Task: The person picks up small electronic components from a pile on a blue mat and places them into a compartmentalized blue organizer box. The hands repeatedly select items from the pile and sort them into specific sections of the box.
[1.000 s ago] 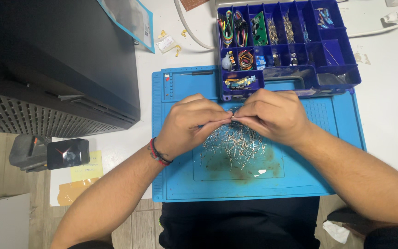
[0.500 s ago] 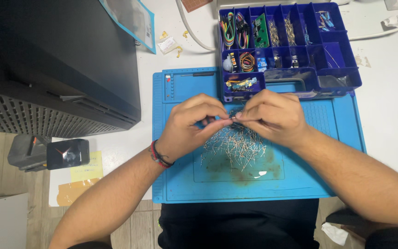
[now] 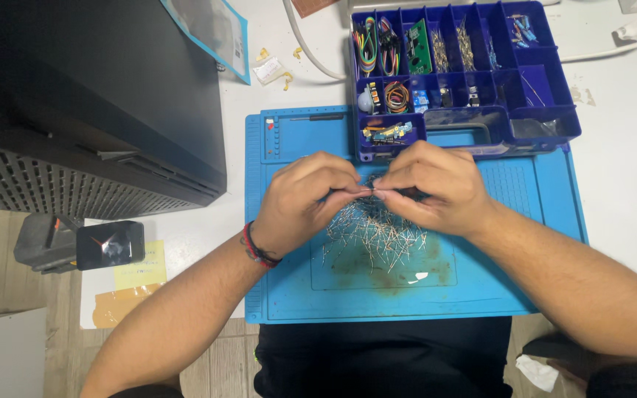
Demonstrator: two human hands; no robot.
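Pinching small part [image 3: 371,193] — hidden by fingers [image 3: 355,193]

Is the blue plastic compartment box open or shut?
Open: the blue plastic compartment box shows no lid over it, and wires and parts inside are plainly visible.

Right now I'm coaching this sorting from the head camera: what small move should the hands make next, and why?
Probably draw the pinched piece up and clear of the pile of wire-leaded components. The left hand and right hand meet fingertip to fingertip just above it, on the blue work mat, and the leads below lie crossed and tangled.
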